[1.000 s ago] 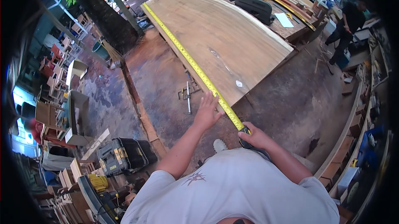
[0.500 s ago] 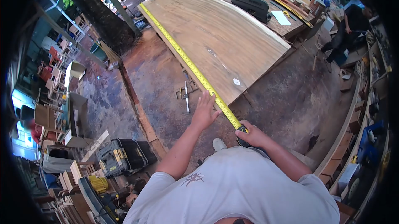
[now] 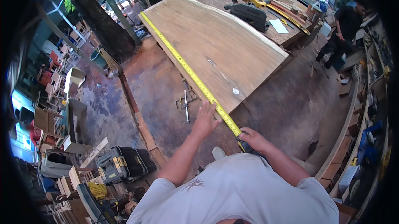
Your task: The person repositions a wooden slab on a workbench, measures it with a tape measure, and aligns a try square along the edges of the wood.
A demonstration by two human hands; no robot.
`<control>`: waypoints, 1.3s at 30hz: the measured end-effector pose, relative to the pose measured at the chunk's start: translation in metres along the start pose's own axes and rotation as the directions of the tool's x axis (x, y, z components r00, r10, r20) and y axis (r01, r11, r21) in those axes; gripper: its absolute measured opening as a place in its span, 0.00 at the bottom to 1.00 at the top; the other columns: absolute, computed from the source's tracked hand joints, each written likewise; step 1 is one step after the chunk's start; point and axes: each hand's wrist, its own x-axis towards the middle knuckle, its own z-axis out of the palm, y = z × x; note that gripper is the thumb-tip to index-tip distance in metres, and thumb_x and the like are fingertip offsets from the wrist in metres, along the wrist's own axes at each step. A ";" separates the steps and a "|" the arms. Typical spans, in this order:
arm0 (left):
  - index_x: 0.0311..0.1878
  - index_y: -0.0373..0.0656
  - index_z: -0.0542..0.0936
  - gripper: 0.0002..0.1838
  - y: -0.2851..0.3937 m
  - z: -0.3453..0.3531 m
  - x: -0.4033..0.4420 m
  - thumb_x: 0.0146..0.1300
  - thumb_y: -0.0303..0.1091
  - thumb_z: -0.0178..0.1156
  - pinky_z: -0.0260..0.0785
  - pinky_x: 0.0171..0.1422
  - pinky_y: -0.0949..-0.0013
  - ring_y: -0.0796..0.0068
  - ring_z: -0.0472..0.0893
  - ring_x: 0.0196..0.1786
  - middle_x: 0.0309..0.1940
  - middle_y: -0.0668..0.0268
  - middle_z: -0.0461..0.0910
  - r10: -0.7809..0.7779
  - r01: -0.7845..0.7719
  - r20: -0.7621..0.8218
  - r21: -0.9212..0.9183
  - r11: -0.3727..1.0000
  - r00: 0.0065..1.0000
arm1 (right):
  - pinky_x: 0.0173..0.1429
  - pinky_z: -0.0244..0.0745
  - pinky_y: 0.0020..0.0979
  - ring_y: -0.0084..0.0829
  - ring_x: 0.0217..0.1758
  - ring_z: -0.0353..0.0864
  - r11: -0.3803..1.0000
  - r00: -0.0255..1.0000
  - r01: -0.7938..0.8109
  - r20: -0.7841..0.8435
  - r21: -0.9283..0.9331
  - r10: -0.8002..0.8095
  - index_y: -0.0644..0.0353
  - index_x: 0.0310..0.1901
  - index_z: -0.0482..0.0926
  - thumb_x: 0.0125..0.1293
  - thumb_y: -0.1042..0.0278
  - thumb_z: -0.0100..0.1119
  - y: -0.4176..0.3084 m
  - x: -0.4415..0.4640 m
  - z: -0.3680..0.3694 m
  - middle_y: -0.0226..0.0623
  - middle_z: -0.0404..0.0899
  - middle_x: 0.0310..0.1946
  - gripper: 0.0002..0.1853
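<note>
A long yellow tape measure blade (image 3: 183,63) lies along the left edge of a thick wooden slab (image 3: 224,41). Its near end runs past the slab's corner to the dark tape measure case (image 3: 244,145), which my right hand (image 3: 256,141) grips close to my body. My left hand (image 3: 204,121) rests by the near left corner of the slab, fingers stretched out, their tips at the blade's edge. Whether they press on the blade I cannot tell. Pale filled patches (image 3: 236,91) mark the slab's surface near this end.
Behind the slab, a workbench (image 3: 208,0) carries a black and yellow saw (image 3: 249,16), a white sheet (image 3: 278,26) and wood strips. A clamp (image 3: 186,105) lies on the floor at left, near a toolbox (image 3: 120,165). Another person (image 3: 347,28) stands at right.
The whole scene sits slightly lower in view as the camera tilts. My hands keep about the same places on the tape measure and slab. The other person at right appears more upright.
</note>
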 end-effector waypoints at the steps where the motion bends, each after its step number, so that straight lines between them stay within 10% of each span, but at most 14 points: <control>1: 0.74 0.42 0.59 0.41 0.001 -0.001 0.000 0.62 0.47 0.63 0.41 0.80 0.52 0.50 0.47 0.79 0.75 0.44 0.50 -0.007 0.007 -0.009 -0.029 1.000 1.000 | 0.53 0.73 0.30 0.31 0.48 0.80 0.991 0.998 -0.056 0.008 0.118 0.056 0.62 0.59 0.72 0.66 0.51 0.58 -0.003 0.002 -0.006 0.44 0.81 0.45 0.27; 7: 0.71 0.42 0.63 0.37 -0.004 -0.006 0.002 0.63 0.47 0.62 0.40 0.80 0.53 0.51 0.51 0.78 0.73 0.45 0.55 -0.005 0.005 0.014 -0.006 1.000 1.000 | 0.26 0.79 0.39 0.27 0.35 0.78 0.949 0.966 -0.234 -0.062 0.211 0.252 0.49 0.59 0.72 0.66 0.48 0.55 -0.031 0.024 -0.070 0.32 0.77 0.36 0.23; 21: 0.63 0.46 0.75 0.25 0.007 -0.019 0.017 0.65 0.46 0.59 0.44 0.80 0.53 0.60 0.60 0.75 0.70 0.54 0.65 -0.144 0.140 0.058 0.064 0.988 0.988 | 0.24 0.78 0.37 0.28 0.32 0.80 0.981 0.972 -0.189 -0.135 0.043 0.193 0.54 0.56 0.75 0.63 0.53 0.57 -0.036 0.080 -0.257 0.32 0.77 0.37 0.22; 28: 0.64 0.49 0.74 0.27 0.035 -0.020 0.039 0.65 0.49 0.58 0.46 0.79 0.53 0.61 0.60 0.75 0.70 0.55 0.65 -0.371 0.348 0.146 0.162 0.924 0.917 | 0.46 0.72 0.27 0.23 0.39 0.76 0.997 0.997 -0.021 -0.080 -0.074 0.015 0.61 0.52 0.77 0.66 0.57 0.55 0.010 0.099 -0.385 0.34 0.79 0.40 0.19; 39: 0.69 0.38 0.64 0.42 0.077 -0.041 0.087 0.59 0.57 0.61 0.55 0.75 0.58 0.43 0.57 0.74 0.69 0.35 0.58 -0.562 0.424 0.430 0.378 0.823 0.706 | 0.46 0.72 0.29 0.22 0.40 0.76 0.980 0.979 -0.195 -0.060 0.024 0.196 0.59 0.53 0.77 0.65 0.57 0.59 0.020 0.093 -0.479 0.32 0.80 0.38 0.19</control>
